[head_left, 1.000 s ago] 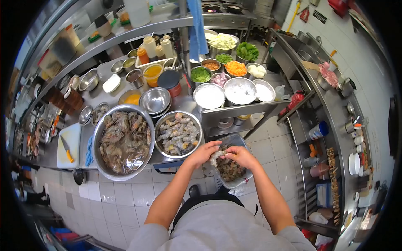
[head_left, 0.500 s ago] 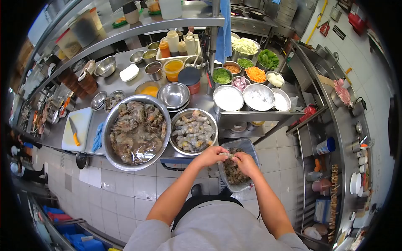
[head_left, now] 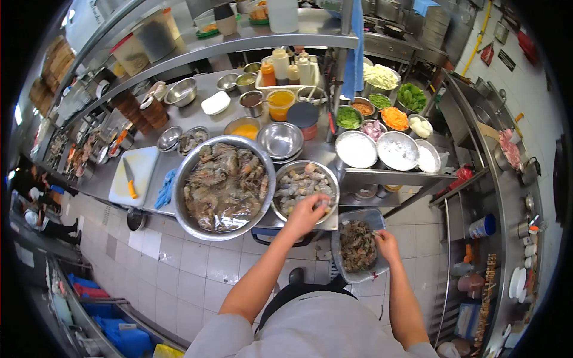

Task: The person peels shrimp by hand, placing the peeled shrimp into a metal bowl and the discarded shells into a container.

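Note:
My left hand is over the near edge of a steel bowl of peeled shrimp. Its fingers are curled round what looks like a peeled shrimp, partly hidden by them. At the right rim of a grey plastic bin, my right hand has its fingers pinched together, with a small pale bit at the tips that I cannot make out. Brown shrimp heads and shells lie in the bin. Left of the peeled shrimp stands a large steel bowl holding whole shrimp in liquid.
A white cutting board with a knife and a blue cloth are on the counter's left. Behind the bowls stand sauce containers and squeeze bottles. White-filled containers and cut vegetables fill the right side. Shelving is farther right.
My hands have parted from the shrimp they held together over the bin. The left moved up and left to the peeled-shrimp bowl; the right went to the bin's right rim. The view shifted.

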The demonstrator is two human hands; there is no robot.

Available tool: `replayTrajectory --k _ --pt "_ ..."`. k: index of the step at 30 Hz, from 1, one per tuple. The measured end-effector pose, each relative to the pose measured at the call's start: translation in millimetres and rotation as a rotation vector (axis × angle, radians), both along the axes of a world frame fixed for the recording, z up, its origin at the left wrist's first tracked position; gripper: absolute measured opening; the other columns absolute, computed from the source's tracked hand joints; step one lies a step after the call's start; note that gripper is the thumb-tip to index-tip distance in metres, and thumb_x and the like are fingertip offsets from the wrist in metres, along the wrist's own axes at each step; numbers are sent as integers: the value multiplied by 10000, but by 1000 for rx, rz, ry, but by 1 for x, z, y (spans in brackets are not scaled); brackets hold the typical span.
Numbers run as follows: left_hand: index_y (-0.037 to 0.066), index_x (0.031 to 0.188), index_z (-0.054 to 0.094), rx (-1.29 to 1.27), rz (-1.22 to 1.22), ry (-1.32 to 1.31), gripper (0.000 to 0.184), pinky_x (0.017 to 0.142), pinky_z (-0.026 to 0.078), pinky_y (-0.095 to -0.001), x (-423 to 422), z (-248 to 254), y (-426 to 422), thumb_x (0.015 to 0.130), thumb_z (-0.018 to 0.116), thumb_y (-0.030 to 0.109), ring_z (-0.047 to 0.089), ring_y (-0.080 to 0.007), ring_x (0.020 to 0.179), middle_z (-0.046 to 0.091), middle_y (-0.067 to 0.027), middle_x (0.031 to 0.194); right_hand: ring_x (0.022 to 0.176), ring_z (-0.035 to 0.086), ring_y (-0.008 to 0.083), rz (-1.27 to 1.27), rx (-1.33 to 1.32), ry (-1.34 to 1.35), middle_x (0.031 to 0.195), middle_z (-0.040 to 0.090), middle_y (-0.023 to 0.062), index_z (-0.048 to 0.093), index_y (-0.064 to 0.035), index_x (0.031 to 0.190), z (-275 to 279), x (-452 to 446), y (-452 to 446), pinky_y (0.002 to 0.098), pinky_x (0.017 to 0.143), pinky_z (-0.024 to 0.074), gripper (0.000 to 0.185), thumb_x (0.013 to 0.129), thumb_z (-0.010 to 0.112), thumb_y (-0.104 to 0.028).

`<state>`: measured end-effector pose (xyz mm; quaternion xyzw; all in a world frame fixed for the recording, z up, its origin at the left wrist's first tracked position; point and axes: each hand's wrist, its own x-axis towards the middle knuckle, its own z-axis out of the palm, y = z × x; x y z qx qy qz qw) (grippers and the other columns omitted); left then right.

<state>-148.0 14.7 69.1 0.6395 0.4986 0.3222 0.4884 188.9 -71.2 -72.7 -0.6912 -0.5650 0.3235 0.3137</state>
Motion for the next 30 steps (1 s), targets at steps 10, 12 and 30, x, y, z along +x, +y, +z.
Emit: replayTrajectory --k 10,12,30 --pt "14 1034 698 488 524 355 240 918 492 -431 -148 24 15 816 624 81 638 -363 1018 684 -193 1063 1102 622 254 -76 -111 -144 1215 654 175 640 -20 1231 -75 43 -35 348 965 473 430 801 625 -28" --pt "16 1022 708 359 704 547 235 908 500 -429 -202 6 9 817 644 109 642 -363 1007 692 -191 1026 1013 642 207 -129 -150 -38 1184 670 137 629 -9 1238 -80 51 -39 328 896 502 426 813 599 -3" --pt "26 1001 654 75 892 -74 150 726 505 -310 -299 27 -1 918 639 149 678 -222 821 706 -93 897 879 638 147 79 -180 357 1000 687 74 609 26 1197 13 -26 20 267 812 515 283 919 600 -29"
